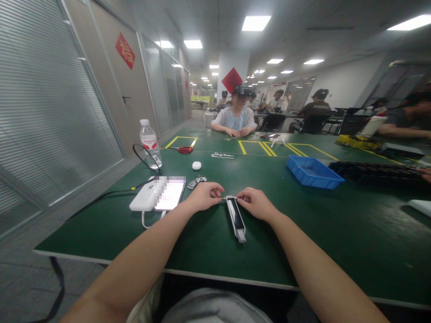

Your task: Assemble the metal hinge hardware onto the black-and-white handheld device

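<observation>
A long narrow device [236, 216] with a white frame and dark face lies on the green table [208, 242], its near end carrying a pale grey piece. My left hand [206, 196] is closed at the left of the device's far end, fingertips pinched on a small metallic bit too tiny to name. On the opposite side of that far end, my right hand [256, 202] has its thumb and fingers pressed together, touching the edge; what they hold is hidden. Small metal pieces [196, 181] lie just beyond my left hand.
At left are a phone [171, 195], a white power bank [143, 197] with cables and a water bottle [150, 143]. Further off are a white case [197, 165], red scissors [185, 150] and metal strips [222, 155]. A blue tray [314, 172] stands right; a person sits opposite.
</observation>
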Motion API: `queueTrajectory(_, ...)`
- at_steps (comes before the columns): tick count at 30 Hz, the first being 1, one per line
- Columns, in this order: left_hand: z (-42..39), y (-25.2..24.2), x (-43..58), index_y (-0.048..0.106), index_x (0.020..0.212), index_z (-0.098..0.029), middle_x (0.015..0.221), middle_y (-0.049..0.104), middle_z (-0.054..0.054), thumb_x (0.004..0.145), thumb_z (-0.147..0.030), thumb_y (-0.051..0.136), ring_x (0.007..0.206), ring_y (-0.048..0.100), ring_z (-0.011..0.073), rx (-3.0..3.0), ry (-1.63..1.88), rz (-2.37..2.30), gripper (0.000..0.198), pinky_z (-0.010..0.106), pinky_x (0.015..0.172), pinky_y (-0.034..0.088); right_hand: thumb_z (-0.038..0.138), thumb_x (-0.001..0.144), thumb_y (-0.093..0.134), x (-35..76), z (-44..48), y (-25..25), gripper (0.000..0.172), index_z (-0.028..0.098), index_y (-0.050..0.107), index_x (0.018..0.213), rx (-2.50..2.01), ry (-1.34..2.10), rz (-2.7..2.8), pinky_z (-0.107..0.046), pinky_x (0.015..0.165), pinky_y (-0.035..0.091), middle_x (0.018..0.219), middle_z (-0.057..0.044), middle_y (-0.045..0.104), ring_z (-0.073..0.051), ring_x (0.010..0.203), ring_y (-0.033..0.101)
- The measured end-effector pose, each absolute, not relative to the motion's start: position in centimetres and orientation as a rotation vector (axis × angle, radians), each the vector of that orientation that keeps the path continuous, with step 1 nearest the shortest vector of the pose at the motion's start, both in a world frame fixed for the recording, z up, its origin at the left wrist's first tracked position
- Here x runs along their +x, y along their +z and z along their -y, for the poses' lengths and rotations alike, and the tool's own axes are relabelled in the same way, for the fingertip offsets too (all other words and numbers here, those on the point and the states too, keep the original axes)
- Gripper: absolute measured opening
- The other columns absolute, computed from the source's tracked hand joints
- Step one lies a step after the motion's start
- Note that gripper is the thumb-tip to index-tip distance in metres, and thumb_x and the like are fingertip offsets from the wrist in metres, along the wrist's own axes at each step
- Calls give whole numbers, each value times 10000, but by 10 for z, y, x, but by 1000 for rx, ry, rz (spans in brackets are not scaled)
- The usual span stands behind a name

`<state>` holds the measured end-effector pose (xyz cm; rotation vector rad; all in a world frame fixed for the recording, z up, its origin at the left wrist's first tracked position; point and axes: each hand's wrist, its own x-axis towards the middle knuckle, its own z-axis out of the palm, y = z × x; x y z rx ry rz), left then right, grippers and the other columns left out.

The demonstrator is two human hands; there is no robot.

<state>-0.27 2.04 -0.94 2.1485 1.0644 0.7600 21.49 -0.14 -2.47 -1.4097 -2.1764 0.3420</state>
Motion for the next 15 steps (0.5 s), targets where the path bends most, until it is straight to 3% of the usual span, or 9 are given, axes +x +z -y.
queueTrajectory(15, -20, -10, -2, 627, 924, -102, 815, 638, 44, 668, -94, 652, 703, 635, 122, 2107, 747, -1075, 258, 249, 681, 530, 222, 803, 554, 215, 3, -23, 151, 173, 696, 823, -1416, 351, 2180, -245, 612, 389, 735, -29, 574, -121, 640, 493)
